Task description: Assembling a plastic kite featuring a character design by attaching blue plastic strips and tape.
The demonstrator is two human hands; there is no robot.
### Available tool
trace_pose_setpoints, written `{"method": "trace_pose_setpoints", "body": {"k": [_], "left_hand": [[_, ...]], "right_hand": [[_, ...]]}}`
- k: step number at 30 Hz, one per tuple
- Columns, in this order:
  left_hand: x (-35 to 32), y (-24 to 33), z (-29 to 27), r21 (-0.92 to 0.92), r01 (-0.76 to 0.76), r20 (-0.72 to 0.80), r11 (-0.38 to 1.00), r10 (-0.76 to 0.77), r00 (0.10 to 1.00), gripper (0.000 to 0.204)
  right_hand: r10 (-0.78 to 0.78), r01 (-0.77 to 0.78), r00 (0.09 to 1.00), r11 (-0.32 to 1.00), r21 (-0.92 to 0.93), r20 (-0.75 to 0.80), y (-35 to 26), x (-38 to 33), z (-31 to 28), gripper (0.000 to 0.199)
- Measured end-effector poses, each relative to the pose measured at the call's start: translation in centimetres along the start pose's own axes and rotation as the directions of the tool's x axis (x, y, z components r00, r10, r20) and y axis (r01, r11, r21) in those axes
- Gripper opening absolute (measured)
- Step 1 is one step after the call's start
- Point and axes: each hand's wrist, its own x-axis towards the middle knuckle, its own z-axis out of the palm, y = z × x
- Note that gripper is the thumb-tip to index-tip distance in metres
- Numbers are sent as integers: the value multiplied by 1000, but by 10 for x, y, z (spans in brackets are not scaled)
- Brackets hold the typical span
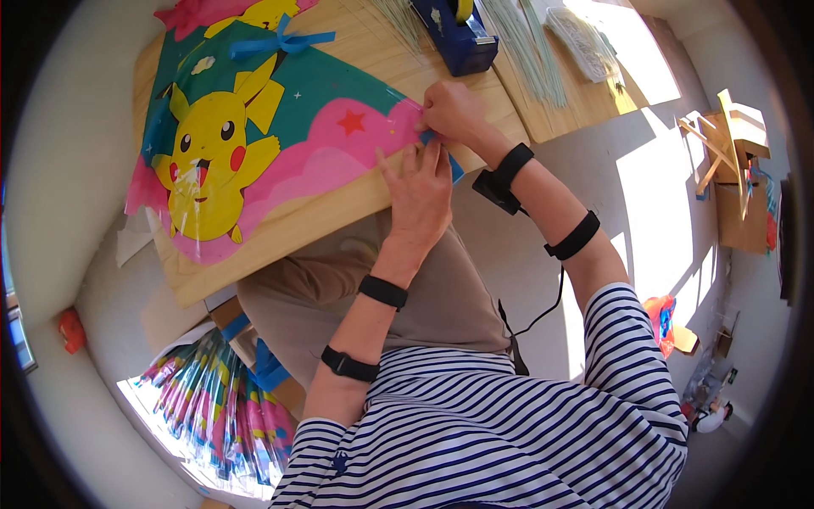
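Note:
A thin kite-like sheet (318, 157) in green and pink, printed with a yellow cartoon character, lies on the wooden table. A blue ribbon bow (284, 41) sits near its top. At the sheet's right corner my right hand (458, 114) has its fingers curled into a pinch on the edge; the fingertips are partly hidden. My left hand (421, 191) rests flat with fingers apart on the same corner, pressing the sheet's edge near the table rim. A small blue strip (427, 136) shows between the two hands, and more blue pokes out beside the left fingertips.
A dark blue tape dispenser (468, 51) stands beyond my right hand. Thin pale rods (530, 51) and a clear plastic box (581, 42) lie right of it. Several similar folded sheets (220, 407) are piled at lower left. A wooden stool (733, 161) stands far right.

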Motion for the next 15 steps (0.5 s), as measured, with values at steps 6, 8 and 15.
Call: {"method": "trace_pose_setpoints", "body": {"k": [6, 8, 15], "left_hand": [[0, -1, 0, -3, -12, -32, 1000, 12, 999, 50], [0, -1, 0, -1, -11, -32, 1000, 11, 999, 52], [-6, -1, 3, -20, 6, -48, 1000, -7, 999, 63]], "right_hand": [[-39, 48, 976, 998, 37, -216, 1, -8, 9, 26], [-26, 27, 981, 1000, 4, -190, 1, -19, 8, 27], [68, -76, 989, 996, -55, -129, 1, -18, 12, 29]]}}
